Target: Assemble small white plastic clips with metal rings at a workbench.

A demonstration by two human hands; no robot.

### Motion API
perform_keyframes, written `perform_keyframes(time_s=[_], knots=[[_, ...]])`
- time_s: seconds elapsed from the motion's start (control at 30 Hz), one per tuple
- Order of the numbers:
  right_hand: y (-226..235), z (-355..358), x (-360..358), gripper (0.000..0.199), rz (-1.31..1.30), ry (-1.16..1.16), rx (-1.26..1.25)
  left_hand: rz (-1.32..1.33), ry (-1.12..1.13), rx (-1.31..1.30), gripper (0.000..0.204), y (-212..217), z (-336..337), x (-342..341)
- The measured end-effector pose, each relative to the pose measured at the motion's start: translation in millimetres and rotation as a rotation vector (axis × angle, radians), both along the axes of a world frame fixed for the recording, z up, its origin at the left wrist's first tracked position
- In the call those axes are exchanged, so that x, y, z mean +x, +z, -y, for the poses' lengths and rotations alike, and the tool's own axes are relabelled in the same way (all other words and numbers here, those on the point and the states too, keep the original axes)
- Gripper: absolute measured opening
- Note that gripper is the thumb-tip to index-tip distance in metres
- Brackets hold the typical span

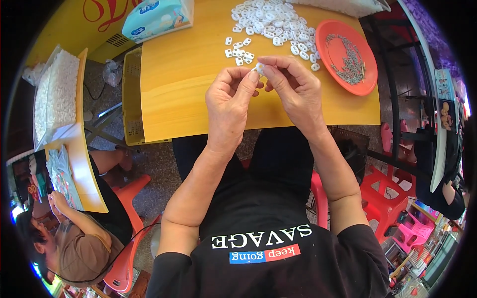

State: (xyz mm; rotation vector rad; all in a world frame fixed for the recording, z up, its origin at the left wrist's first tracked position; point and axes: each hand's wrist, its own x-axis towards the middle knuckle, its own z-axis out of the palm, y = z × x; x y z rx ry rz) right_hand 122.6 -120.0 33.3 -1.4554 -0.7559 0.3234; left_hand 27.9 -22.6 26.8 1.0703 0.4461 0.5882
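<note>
Over the yellow table (184, 99), my left hand (229, 97) and my right hand (295, 87) meet, thumbs and fingertips pinched together. Between them is a small white plastic piece (260, 67), mostly covered by the fingertips. Both hands are closed on it. Just beyond my left hand lies a small group of white two-holed pieces (239, 51). Farther back spreads a large heap of white oval pieces with holes (271, 20). To the right of my right hand, a red-orange round tray (330, 69) holds many thin grey metal pins (352, 64).
A blue tissue pack (159, 20) stands at the table's far left. A clear bag of white pieces (348, 6) lies at the back right. To the left, another person (82, 238) sits at a second table (89, 184). Red stools (385, 196) stand at the right.
</note>
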Motion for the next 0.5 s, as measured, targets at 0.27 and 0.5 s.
perform_keyframes(time_s=[0.27, 0.5], knots=[[-8.2, -6.0, -8.2, 0.016, -0.048, -0.016, 0.124, 0.062, 0.018, -0.048, 0.01, -1.8, 4.0, 1.5], [-0.8, 0.2, -0.4, 0.026, -0.407, 0.171, 0.161, 0.093, -0.028, 0.045, 0.018, -1.4, -2.1, -5.4]])
